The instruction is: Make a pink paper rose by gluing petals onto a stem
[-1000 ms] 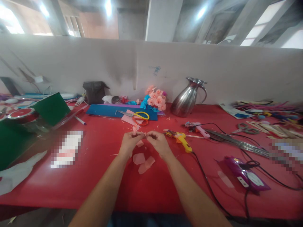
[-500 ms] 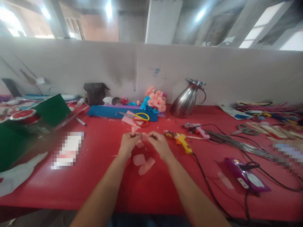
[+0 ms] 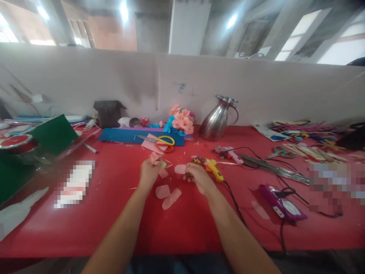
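While I watch through the head camera, the left hand (image 3: 148, 175) pinches a small pink paper flower (image 3: 154, 158), which pokes up above its fingers. A small green bit (image 3: 164, 164) shows at the left fingertips; I cannot tell what it is. Over on my right side, the right hand (image 3: 199, 177) grips one edge of a pale pink, round-ended paper petal (image 3: 179, 169), its free end pointing toward the left hand. The two grips are apart, with the flower and the petal not touching.

Nearer to me than both grips, loose pale pink paper pieces (image 3: 172, 198) lie on the red tabletop (image 3: 114, 213). Just right of the right grip I see a yellow glue gun (image 3: 215, 170). Beyond the left grip are metal scissors with yellow and orange handles (image 3: 156, 139), and farther past both grips a bunch of peach and blue paper flowers (image 3: 184, 121) sits left of a shiny metal jug (image 3: 215, 121).
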Motion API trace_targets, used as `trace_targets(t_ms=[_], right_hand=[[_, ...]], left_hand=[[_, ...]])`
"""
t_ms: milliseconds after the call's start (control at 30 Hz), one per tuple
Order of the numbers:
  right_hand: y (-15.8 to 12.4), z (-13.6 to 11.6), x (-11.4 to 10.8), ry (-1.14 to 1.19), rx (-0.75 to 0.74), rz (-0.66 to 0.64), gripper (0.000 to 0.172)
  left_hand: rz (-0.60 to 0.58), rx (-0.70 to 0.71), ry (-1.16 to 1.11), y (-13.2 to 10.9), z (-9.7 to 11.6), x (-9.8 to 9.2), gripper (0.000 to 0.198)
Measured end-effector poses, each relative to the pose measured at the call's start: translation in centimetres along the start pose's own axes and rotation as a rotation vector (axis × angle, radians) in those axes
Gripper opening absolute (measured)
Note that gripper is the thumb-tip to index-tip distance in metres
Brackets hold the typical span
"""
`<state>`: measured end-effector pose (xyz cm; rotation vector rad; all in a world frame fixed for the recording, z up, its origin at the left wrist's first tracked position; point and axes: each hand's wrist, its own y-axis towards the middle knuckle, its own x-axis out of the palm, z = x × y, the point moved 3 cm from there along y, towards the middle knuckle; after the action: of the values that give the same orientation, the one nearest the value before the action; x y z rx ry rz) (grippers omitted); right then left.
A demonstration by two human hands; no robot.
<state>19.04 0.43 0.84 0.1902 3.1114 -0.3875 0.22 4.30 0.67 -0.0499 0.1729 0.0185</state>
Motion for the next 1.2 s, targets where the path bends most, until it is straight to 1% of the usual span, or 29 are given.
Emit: trace_targets(t_ms=[100, 133, 167, 200, 267, 333, 367, 400, 433, 467, 500, 533, 567, 633, 700, 767, 900, 967, 1100, 1200], right_hand=[[-0.1, -0.2, 0.4, 0.183, -0.041, -0.108, 0.007], [-0.2, -0.2, 0.5, 0.200, -0.044, -0.127, 0.007], [-0.3, -0.2, 0.6, 0.197, -0.044, -0.136, 0.007], [-0.4, -0.1, 0.7, 0.172, -0.043, -0.134, 0.006], [-0.7, -0.2, 0.4, 0.026, -0.060, -0.108, 0.005], [-0.9, -0.4, -0.6, -0.150, -0.091, -0.058, 0.006], [-1.0, -0.6, -1.6, -0.230, -0.118, -0.001, 0.007], [-1.0, -0.8, -2.8, -0.307, -0.148, 0.079, 0.008], [-1.0, -1.0, -4.3, -0.369, -0.179, 0.186, 0.009], [-1.0, -1.4, -6.0, -0.527, -0.237, 0.362, 0.009], [-1.0, -1.6, -7.6, -0.710, -0.259, 0.502, 0.011], [-0.8, -1.6, -8.9, -0.857, -0.239, 0.566, 0.013], [-0.5, -1.4, -9.9, -0.966, -0.172, 0.583, 0.016], [0.3, -0.7, -11.3, -1.057, -0.012, 0.497, 0.020], [1.0, -0.2, -11.8, -1.064, 0.081, 0.411, 0.020], [1.4, -0.1, -11.7, -1.060, 0.101, 0.377, 0.021], [1.7, -0.1, -11.6, -1.046, 0.108, 0.320, 0.022], [1.7, -0.1, -11.7, -0.951, 0.084, 0.333, 0.019], [1.7, 0.1, -11.5, -0.672, 0.040, 0.386, 0.016], [1.4, 0.0, -10.7, -0.565, 0.045, 0.350, 0.011]], left_hand=[[-0.273, -0.082, -0.255, -0.9, 0.2, 2.1, 0.045], [-0.332, -0.096, -0.296, -1.2, 0.3, 2.6, 0.044], [-0.360, -0.100, -0.316, -1.4, 0.4, 2.9, 0.040], [-0.361, -0.097, -0.322, -1.5, 0.5, 3.1, 0.035], [-0.327, -0.090, -0.301, -1.6, 0.6, 3.2, 0.025], [-0.302, -0.075, -0.242, -1.5, 0.7, 3.3, 0.018], [-0.290, -0.053, -0.197, -1.4, 0.7, 3.3, 0.015], [-0.274, -0.026, -0.146, -1.2, 0.7, 3.3, 0.013], [-0.254, -0.004, -0.091, -1.0, 0.7, 3.4, 0.011], [-0.237, 0.008, -0.035, -0.8, 0.6, 3.5, 0.010], [-0.227, 0.013, 0.023, -0.5, 0.4, 3.7, 0.009], [-0.222, 0.013, 0.083, -0.3, 0.3, 4.0, 0.009], [-0.221, 0.015, 0.146, -0.1, 0.2, 4.2, 0.008], [-0.221, 0.031, 0.268, 0.3, 0.0, 4.8, 0.008], [-0.226, 0.057, 0.361, 0.5, -0.1, 5.3, 0.008], [-0.234, 0.084, 0.394, 0.6, -0.4, 5.6, 0.009], [-0.203, 0.156, 0.309, 0.6, -1.2, 5.6, 0.010], [-0.222, 0.177, 0.244, 0.6, -1.5, 5.4, 0.012], [-0.325, 0.130, 0.214, 0.5, -1.5, 5.3, 0.015], [-0.313, 0.116, 0.257, 0.4, -1.1, 5.1, 0.015]])
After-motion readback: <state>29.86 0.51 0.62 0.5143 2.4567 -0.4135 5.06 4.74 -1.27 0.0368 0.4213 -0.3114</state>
